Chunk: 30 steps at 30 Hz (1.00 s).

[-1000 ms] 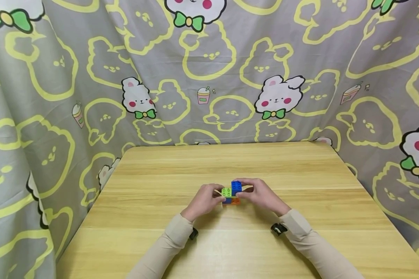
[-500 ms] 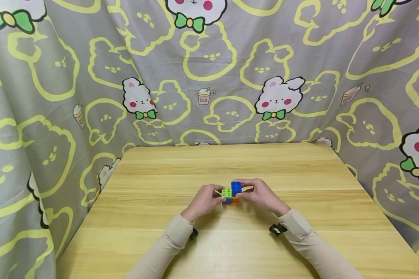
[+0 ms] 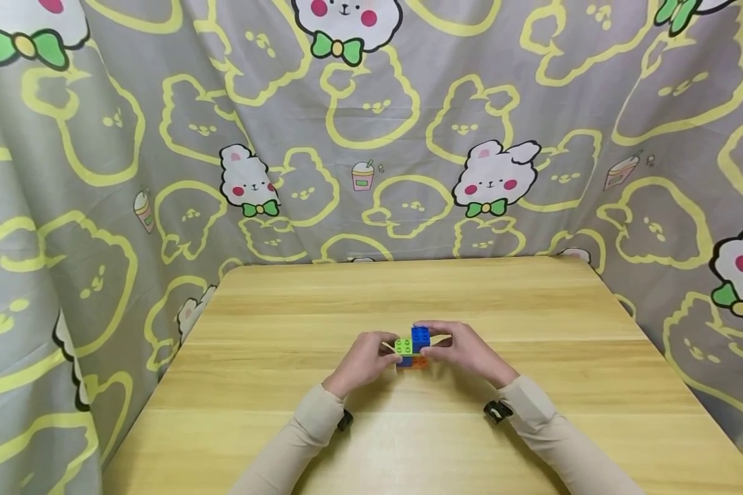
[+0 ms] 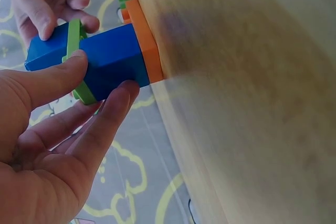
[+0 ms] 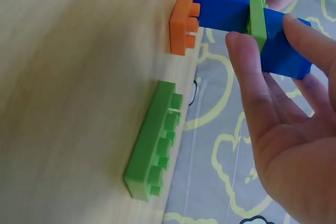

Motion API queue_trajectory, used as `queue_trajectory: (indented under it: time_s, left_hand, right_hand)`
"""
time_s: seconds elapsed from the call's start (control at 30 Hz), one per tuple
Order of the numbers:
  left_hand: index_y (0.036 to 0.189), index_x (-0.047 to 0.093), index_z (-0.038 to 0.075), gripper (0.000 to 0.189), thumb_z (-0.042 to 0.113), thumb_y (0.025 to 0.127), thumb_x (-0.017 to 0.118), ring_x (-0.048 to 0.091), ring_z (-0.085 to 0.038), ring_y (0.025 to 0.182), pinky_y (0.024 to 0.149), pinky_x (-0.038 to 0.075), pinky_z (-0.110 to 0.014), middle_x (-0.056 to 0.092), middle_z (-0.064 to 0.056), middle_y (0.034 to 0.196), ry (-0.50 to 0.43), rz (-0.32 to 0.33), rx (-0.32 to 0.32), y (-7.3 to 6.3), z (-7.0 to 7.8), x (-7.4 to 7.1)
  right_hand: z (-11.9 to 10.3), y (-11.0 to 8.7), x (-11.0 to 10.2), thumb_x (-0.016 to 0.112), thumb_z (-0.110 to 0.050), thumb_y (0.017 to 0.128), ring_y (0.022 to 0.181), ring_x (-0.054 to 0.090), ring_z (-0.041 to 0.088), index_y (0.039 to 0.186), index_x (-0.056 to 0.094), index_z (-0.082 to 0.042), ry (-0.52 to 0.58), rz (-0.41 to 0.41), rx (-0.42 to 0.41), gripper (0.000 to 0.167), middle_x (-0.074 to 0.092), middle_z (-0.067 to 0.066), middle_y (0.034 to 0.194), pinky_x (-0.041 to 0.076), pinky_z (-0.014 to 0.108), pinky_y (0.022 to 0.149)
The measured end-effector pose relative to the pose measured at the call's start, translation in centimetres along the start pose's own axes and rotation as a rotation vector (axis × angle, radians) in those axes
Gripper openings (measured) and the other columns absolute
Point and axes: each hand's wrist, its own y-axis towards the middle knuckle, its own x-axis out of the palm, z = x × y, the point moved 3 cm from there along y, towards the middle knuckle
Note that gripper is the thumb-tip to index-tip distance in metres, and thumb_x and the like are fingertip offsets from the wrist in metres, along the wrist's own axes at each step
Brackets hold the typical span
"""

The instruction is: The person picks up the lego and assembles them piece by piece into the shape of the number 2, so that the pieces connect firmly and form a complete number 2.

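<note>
A small stack of toy building blocks stands on the table. At its bottom lies an orange plate (image 5: 181, 22), with a blue block (image 4: 113, 59) on one end of it. A thin lime-green plate (image 3: 403, 346) tops that block. Over the lime plate's right end sits a second blue block (image 3: 420, 339). My left hand (image 3: 360, 361) grips the stack at the lime plate and lower blue block, thumb on the near side. My right hand (image 3: 467, 350) pinches the upper blue block between thumb and fingers.
A long green brick (image 5: 149, 148) lies on the table beside the stack; in the head view the right hand hides it. The wooden table (image 3: 272, 426) reaches back to a patterned curtain (image 3: 402, 124) that hangs behind and along both sides.
The head view has tilted up slightly, so everything sits a little lower in it. Both hands keep their hold on the stack, with no clear movement of the blocks.
</note>
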Motion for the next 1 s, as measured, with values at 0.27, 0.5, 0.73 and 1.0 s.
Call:
queue_trajectory:
  time_s: [0.27, 0.5, 0.73, 1.0]
  left_hand:
    - [0.126, 0.067, -0.005, 0.034, 0.006, 0.095, 0.073, 0.074, -0.024, 0.096, 0.079, 0.061, -0.027, 0.073, -0.017, 0.114, 0.001, 0.0, 0.001, 0.0, 0.1, 0.1]
    - [0.127, 0.067, -0.005, 0.035, 0.006, 0.095, 0.073, 0.074, -0.023, 0.096, 0.079, 0.061, -0.027, 0.073, -0.017, 0.114, -0.006, -0.004, -0.006, 0.0, 0.0, 0.1]
    - [0.128, 0.067, -0.004, 0.036, 0.008, 0.095, 0.074, 0.074, -0.022, 0.096, 0.078, 0.06, -0.026, 0.073, -0.016, 0.114, -0.002, -0.003, -0.004, 0.1, -0.2, 0.2]
    - [0.128, 0.067, -0.004, 0.037, 0.008, 0.094, 0.074, 0.074, -0.021, 0.096, 0.079, 0.061, -0.027, 0.073, -0.015, 0.115, -0.007, -0.006, -0.02, 0.0, -0.3, 0.2]
  right_hand:
    - [-0.1, -0.4, -0.7, 0.077, -0.025, 0.093, 0.105, 0.072, 0.025, 0.152, 0.05, -0.016, -0.076, -0.042, -0.011, 0.065, 0.064, 0.019, 0.134, 0.06, 0.037, 0.089]
    - [-0.1, -0.8, -3.0, 0.074, -0.03, 0.096, 0.103, 0.072, 0.022, 0.152, 0.05, -0.016, -0.126, 0.004, -0.016, 0.062, 0.071, 0.011, 0.123, 0.058, 0.032, 0.087]
    - [0.8, -1.3, -5.8, 0.072, -0.028, 0.097, 0.096, 0.071, 0.031, 0.151, 0.048, -0.012, -0.079, 0.051, 0.042, 0.061, 0.072, 0.008, 0.108, 0.061, 0.037, 0.08]
    - [2.3, -2.0, -7.7, 0.075, -0.021, 0.095, 0.088, 0.067, 0.022, 0.129, 0.059, -0.002, -0.157, 0.009, 0.09, 0.042, 0.069, 0.009, 0.099, 0.056, 0.028, 0.072]
